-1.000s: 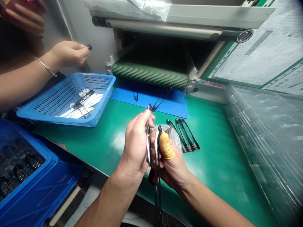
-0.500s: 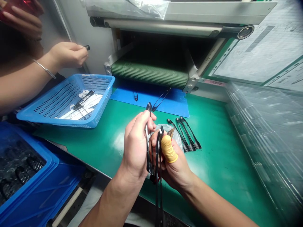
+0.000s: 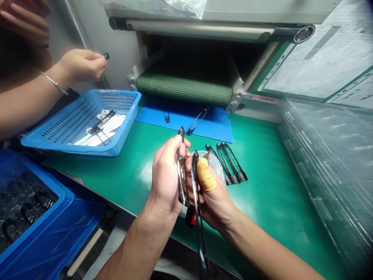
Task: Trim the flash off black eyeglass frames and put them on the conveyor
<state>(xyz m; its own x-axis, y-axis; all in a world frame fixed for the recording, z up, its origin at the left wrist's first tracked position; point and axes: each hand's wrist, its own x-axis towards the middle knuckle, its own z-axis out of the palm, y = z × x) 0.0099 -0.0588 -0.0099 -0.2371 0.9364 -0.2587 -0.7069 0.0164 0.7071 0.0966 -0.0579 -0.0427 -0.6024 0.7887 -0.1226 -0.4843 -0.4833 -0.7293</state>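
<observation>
My left hand [image 3: 166, 171] is closed round a long, narrow black plastic frame [image 3: 181, 167], held upright. My right hand [image 3: 217, 194], with a yellow finger cot [image 3: 206, 175] on the thumb, grips a second black frame [image 3: 196, 202] that hangs below the table edge. A tool with a pointed metal tip [image 3: 208, 155] also sits in my right hand; a red and black end [image 3: 190, 217] shows underneath, probably its handle. My fingers hide most of it. The hands are close together over a clear round plastic piece [image 3: 220, 165]. Several similar black frames [image 3: 230, 163] lie right of them.
A green conveyor belt [image 3: 183, 87] ends above a blue sheet [image 3: 217, 126] bearing two black frames. At left, a co-worker's hand [image 3: 84, 64] holds a small black part over a blue basket [image 3: 125, 132]. Clear plastic trays [image 3: 314, 167] are stacked at right; a blue crate [image 3: 62, 194] stands lower left.
The frame in my right hand has tilted, its lower end swinging slightly right. Both hands keep their hold and have barely moved.
</observation>
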